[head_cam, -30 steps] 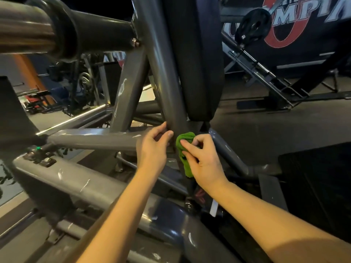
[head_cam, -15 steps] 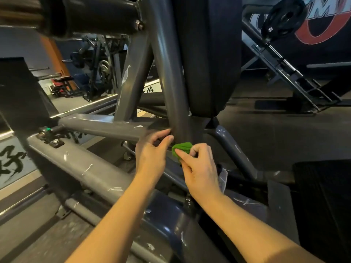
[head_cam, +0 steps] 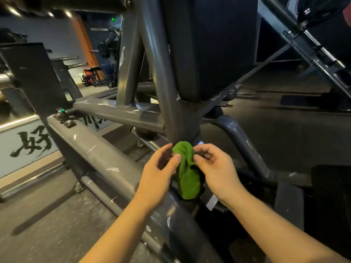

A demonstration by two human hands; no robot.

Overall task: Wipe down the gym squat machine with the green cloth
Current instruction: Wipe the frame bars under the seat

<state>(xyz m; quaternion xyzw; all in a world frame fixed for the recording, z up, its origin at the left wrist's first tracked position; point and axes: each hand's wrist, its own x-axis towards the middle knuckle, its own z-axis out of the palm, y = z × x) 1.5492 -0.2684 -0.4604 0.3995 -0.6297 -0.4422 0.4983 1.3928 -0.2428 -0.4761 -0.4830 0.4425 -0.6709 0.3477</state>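
The squat machine's grey steel frame (head_cam: 161, 76) fills the view, with a dark back pad (head_cam: 212, 46) mounted on its upright and a scuffed slanted beam (head_cam: 91, 149) running down toward me. A green cloth (head_cam: 187, 173) hangs bunched just below the joint where the upright meets the crossbar. My left hand (head_cam: 161, 171) pinches the cloth's upper left edge between thumb and fingers. My right hand (head_cam: 214, 168) pinches its upper right edge with curled fingers. The cloth's lower end dangles free over the beam.
A black footplate (head_cam: 36, 76) stands at the left. A curved blue-grey tube (head_cam: 241, 141) bends to the right of the joint. Another plate-loaded machine (head_cam: 313, 44) stands at the upper right. Dark rubber floor (head_cam: 284, 130) lies beyond; a wall panel with black calligraphy (head_cam: 30, 145) is at left.
The cloth came off the upright's base and lower toward me. My left hand left the frame and now pinches the cloth with my right. The view tilted down.
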